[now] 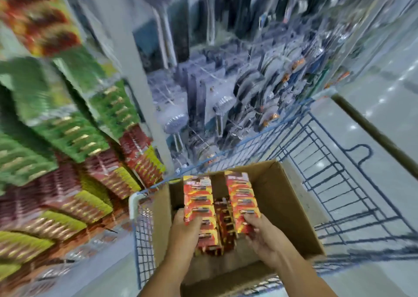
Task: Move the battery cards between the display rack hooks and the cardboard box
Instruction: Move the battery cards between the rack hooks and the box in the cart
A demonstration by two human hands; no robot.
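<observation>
Both hands reach into the box (291, 197) (it sits in a blue wire cart (339, 183)). The left hand (184, 231) grips one stack of battery cards (199, 197); the right hand (263, 233) pinches a second stack (241, 195). More cards, blurred, seemingly hang on the rack (56, 138) at left.

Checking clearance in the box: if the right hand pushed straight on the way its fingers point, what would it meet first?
The right hand already grips a stack of battery cards. Going straight on, the stack would probably meet the box's far wall; depth is unclear.
</observation>
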